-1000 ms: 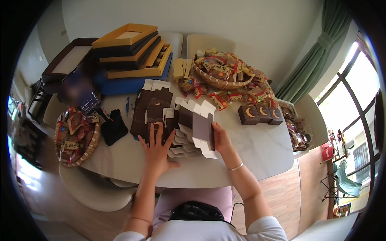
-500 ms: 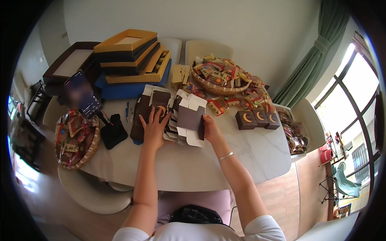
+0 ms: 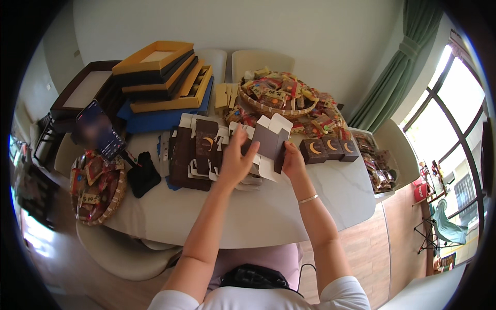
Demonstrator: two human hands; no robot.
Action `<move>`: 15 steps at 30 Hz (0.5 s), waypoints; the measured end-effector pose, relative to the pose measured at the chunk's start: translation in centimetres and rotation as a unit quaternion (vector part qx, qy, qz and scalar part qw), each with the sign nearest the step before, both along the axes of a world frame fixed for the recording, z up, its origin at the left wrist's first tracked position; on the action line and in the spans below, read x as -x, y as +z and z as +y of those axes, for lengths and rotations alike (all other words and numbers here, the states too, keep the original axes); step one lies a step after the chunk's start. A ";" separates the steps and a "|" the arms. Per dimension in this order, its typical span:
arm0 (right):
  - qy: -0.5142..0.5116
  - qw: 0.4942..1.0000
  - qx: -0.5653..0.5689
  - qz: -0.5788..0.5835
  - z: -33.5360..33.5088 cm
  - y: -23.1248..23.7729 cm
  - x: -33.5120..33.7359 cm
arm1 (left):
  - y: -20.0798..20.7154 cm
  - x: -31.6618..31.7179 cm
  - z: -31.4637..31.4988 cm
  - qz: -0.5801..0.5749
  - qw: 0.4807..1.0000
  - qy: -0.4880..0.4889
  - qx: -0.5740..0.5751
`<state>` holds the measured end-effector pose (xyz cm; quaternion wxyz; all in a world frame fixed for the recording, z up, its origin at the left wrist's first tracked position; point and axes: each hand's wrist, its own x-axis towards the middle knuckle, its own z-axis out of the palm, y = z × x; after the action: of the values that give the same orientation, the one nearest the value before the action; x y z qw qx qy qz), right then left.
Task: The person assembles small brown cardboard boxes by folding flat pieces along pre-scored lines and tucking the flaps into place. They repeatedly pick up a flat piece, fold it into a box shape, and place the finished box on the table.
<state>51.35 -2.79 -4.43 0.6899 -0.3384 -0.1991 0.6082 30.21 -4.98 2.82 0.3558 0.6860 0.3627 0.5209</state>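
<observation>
My right hand (image 3: 293, 161) pinches the right edge of a small dark carton (image 3: 268, 143), unfolded at its ends with white flaps sticking out. It is raised and tilted above the table. My left hand (image 3: 236, 157) stands at the carton's left side, fingers stretched and thumb apart; it grips nothing that I can see. Beneath and left of it lies a pile of flattened dark cartons (image 3: 206, 136) with white flaps, one bearing a gold crescent moon. To the right stand three made-up dark boxes (image 3: 312, 151) with the same crescent.
A wicker basket (image 3: 279, 110) heaped with wrapped snacks stands at the back, loose packets around it. Another snack basket (image 3: 120, 194) is at the left, near a phone (image 3: 101, 132) and a black pouch (image 3: 143, 175). Yellow and black trays (image 3: 155, 59) are stacked at the back left.
My right hand has lifted the carton off the pile and moved it right. My left hand has left the flat cartons and come over beside the raised one.
</observation>
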 end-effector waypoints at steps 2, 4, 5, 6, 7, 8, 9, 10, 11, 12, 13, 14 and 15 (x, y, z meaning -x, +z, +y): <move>0.002 1.000 -0.016 -0.009 -0.5 0.5 -1.0 | -1.9 -2.4 -0.7 -0.015 0.995 -0.046 0.087; 0.018 0.999 -0.034 -0.034 -1.5 0.6 -1.9 | -3.8 -3.5 -1.3 -0.083 0.972 -0.127 0.181; 0.034 0.997 -0.043 -0.051 -2.3 0.5 -2.0 | -4.9 -3.6 -1.4 -0.141 0.945 -0.177 0.236; 0.050 0.995 -0.051 -0.070 -2.7 0.6 -2.0 | -5.9 -3.7 -1.2 -0.197 0.910 -0.224 0.288; 0.050 0.994 -0.061 -0.079 -3.2 1.0 -2.1 | -5.6 -3.8 -1.3 -0.213 0.889 -0.248 0.321; 0.050 0.993 -0.069 -0.086 -3.7 1.3 -2.0 | -4.7 -3.7 -1.6 -0.227 0.865 -0.270 0.357; 0.049 0.991 -0.077 -0.092 -4.1 1.2 -1.8 | -3.8 -3.6 -2.1 -0.240 0.840 -0.291 0.391; 0.036 0.991 -0.090 -0.089 -4.1 1.3 -1.2 | -2.5 -3.5 -2.7 -0.241 0.835 -0.280 0.409; 0.027 0.989 -0.087 -0.118 -4.3 1.5 -0.6 | -3.0 -3.5 -2.4 -0.268 0.815 -0.306 0.412; 0.017 0.985 -0.084 -0.147 -4.7 1.6 -0.1 | -3.8 -3.4 -2.1 -0.295 0.795 -0.331 0.415; 0.005 0.981 -0.081 -0.177 -5.0 1.8 0.4 | -4.1 -3.4 -1.8 -0.320 0.772 -0.358 0.417; -0.013 0.966 -0.082 -0.244 -5.1 1.5 1.0 | -4.3 -3.2 -1.8 -0.320 0.772 -0.362 0.414; -0.023 0.954 -0.090 -0.283 -5.4 1.5 1.6 | -4.6 -2.9 -2.0 -0.321 0.772 -0.365 0.410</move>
<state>49.71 -8.17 -2.96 0.6463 -0.4378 -0.4327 0.4511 33.11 -6.95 -1.79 0.8624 0.3490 0.1289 0.3433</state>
